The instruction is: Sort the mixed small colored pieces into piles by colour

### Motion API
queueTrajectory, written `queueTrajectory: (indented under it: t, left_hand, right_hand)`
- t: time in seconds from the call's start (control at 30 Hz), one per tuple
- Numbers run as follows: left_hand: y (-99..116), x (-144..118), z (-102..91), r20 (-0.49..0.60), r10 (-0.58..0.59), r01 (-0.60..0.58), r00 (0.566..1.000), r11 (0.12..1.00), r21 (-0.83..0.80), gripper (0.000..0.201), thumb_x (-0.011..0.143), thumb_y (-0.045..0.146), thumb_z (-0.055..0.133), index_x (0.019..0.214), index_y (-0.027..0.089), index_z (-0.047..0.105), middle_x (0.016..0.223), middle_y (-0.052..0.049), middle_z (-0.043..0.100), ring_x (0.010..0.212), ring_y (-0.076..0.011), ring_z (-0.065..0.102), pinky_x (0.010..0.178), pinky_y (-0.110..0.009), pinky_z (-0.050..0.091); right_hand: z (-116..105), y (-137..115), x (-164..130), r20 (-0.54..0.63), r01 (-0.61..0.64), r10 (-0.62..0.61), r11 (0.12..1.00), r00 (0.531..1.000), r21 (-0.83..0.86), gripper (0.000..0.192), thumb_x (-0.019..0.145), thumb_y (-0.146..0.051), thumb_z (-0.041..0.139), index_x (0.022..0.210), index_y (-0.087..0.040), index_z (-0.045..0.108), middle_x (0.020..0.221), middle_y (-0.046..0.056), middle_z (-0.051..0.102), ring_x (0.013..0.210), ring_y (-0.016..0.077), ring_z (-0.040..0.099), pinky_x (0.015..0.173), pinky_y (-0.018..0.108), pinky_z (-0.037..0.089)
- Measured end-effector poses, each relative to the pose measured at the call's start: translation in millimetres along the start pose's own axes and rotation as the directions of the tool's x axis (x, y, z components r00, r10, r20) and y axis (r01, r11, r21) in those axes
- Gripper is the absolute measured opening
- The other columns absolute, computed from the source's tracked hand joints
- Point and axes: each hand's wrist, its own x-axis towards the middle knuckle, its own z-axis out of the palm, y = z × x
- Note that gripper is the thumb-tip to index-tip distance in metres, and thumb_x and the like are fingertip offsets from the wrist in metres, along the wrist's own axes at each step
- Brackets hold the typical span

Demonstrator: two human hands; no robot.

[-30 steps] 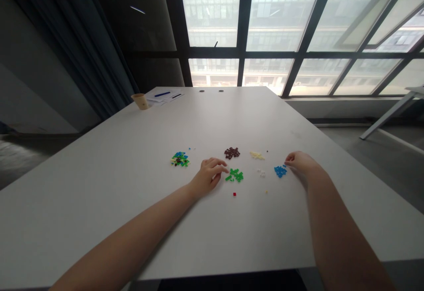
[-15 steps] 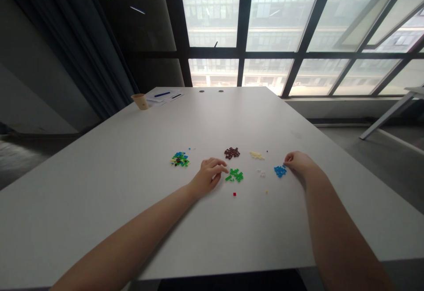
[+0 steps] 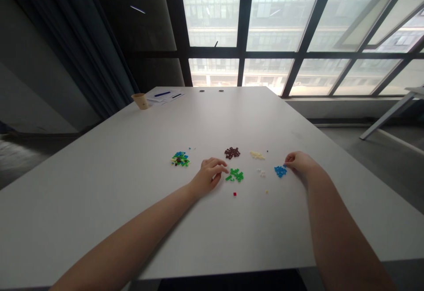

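- Right hand [image 3: 300,162] resting on the matte white table [image 3: 132,185], fingers curled, tips drawn together at a small blue piece on the edge of the blue pile [image 3: 280,171] — too small to tell whether truly pinched.
- Blue pile: a loose heap of tiny glossy plastic bricks, just at 8 o'clock of the right hand, touching its fingertips.
- Left hand [image 3: 209,175] lying on its side, fingers loosely bent and slightly apart, forefinger stretched toward 3 o'clock; nothing seen in its grasp.
- Green pile [image 3: 235,175] just at 3 o'clock of the left hand — flat, bright bricks, close to the fingertip, contact unclear.
- Dark brown pile [image 3: 232,153] at 1 o'clock of the left hand, a knobbly cluster.
- Cream pile [image 3: 257,155] and a few white bits [image 3: 262,173] between the two hands.
- Single red brick [image 3: 234,194] at 6 o'clock of the green pile, alone.
- Mixed pile [image 3: 180,159] of blue, green and yellow at 10 o'clock of the left hand, well apart.
- Tan paper cup [image 3: 140,101] tilted at the far left corner, beside papers [image 3: 164,95] bearing a blue pen.
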Motion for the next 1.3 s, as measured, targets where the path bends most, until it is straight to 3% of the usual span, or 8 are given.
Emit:
queueTrajectory:
  t: [0.33,0.5,0.67,0.8,0.87,0.97,1.13,1.3]
  left_hand:
    - [1.5,-1.6,-0.7,-0.021,0.007,-0.007,1.0,1.0,-0.002,0.032,0.077,0.005,0.04,0.09,0.024,0.061,0.104,-0.003,0.059,0.101,-0.0165,0.05,0.09,-0.035,0.032]
    - [-8.2,2.4,-3.4,-0.168,-0.079,0.081,0.983,0.997,0.007,0.028,0.079,0.008,0.039,0.091,0.022,0.06,0.101,-0.005,0.06,0.099,-0.017,0.052,0.088,-0.034,0.036]
    - [-57.5,3.0,-32.2,-0.364,-0.283,0.338,0.887,0.936,0.096,0.029,0.079,0.011,0.036,0.089,0.018,0.062,0.092,-0.006,0.061,0.094,-0.0181,0.053,0.09,-0.035,0.039]
    - [-99.3,-8.1,-55.3,-0.383,-0.491,0.604,0.783,0.747,0.277,0.035,0.08,0.015,0.035,0.095,0.022,0.066,0.105,-0.007,0.06,0.1,-0.0239,0.049,0.085,-0.04,0.039]
    - [-108.1,-12.1,-57.5,-0.35,-0.558,0.656,0.752,0.684,0.318,0.034,0.082,0.021,0.037,0.101,0.027,0.065,0.114,-0.005,0.057,0.105,-0.0262,0.046,0.082,-0.041,0.038]
    - [-106.5,-12.1,-51.1,-0.274,-0.582,0.643,0.765,0.68,0.352,0.03,0.082,0.031,0.041,0.101,0.031,0.065,0.118,-0.004,0.056,0.108,-0.0275,0.043,0.083,-0.044,0.033]
    - [-94.0,-7.3,-40.5,-0.246,-0.507,0.562,0.826,0.721,0.405,0.024,0.081,0.031,0.045,0.084,0.025,0.068,0.106,-0.007,0.064,0.101,-0.0271,0.044,0.084,-0.046,0.026]
    - [-90.8,-4.9,-41.2,-0.279,-0.504,0.576,0.817,0.701,0.421,0.029,0.08,0.025,0.043,0.1,0.024,0.063,0.113,-0.009,0.059,0.103,-0.0268,0.044,0.082,-0.044,0.026]
  right_hand:
    - [0.0,-1.7,-2.6,0.02,-0.001,0.001,1.0,1.0,-0.008,0.006,0.065,-0.019,0.062,0.068,-0.015,0.065,0.066,0.003,0.063,0.056,0.0118,0.055,0.051,0.022,0.037]
    - [0.6,-2.4,-2.6,0.047,0.033,-0.033,0.999,0.998,-0.01,0.008,0.067,-0.018,0.061,0.071,-0.015,0.066,0.072,0.005,0.066,0.06,0.0123,0.057,0.052,0.021,0.038]
    - [-1.1,-9.7,-1.0,-0.122,0.001,-0.012,0.996,0.992,-0.091,0.02,0.077,-0.026,0.053,0.083,-0.014,0.068,0.077,0.008,0.068,0.069,0.0157,0.059,0.059,0.023,0.038]
    - [2.5,-19.4,-2.9,-0.213,0.042,-0.069,0.991,0.975,-0.127,0.024,0.08,-0.029,0.049,0.085,-0.016,0.069,0.085,0.009,0.068,0.075,0.0171,0.06,0.062,0.023,0.039]
    - [5.0,-24.7,-5.5,-0.221,0.079,-0.107,0.988,0.97,-0.13,0.025,0.08,-0.03,0.048,0.085,-0.016,0.069,0.086,0.008,0.068,0.076,0.0172,0.06,0.063,0.023,0.039]
    - [7.0,-32.8,-10.8,-0.209,0.113,-0.137,0.986,0.968,-0.121,0.027,0.08,-0.033,0.048,0.085,-0.017,0.068,0.085,0.008,0.068,0.076,0.0177,0.06,0.062,0.023,0.039]
    - [7.2,-45.5,-19.6,-0.22,0.137,-0.153,0.987,0.963,-0.085,0.028,0.079,-0.037,0.048,0.082,-0.018,0.068,0.079,0.007,0.067,0.071,0.0162,0.059,0.058,0.022,0.038]
    - [9.0,-55.1,-24.5,-0.235,0.182,-0.197,0.98,0.952,-0.083,0.027,0.079,-0.038,0.048,0.08,-0.019,0.068,0.078,0.007,0.067,0.072,0.0165,0.059,0.059,0.023,0.038]
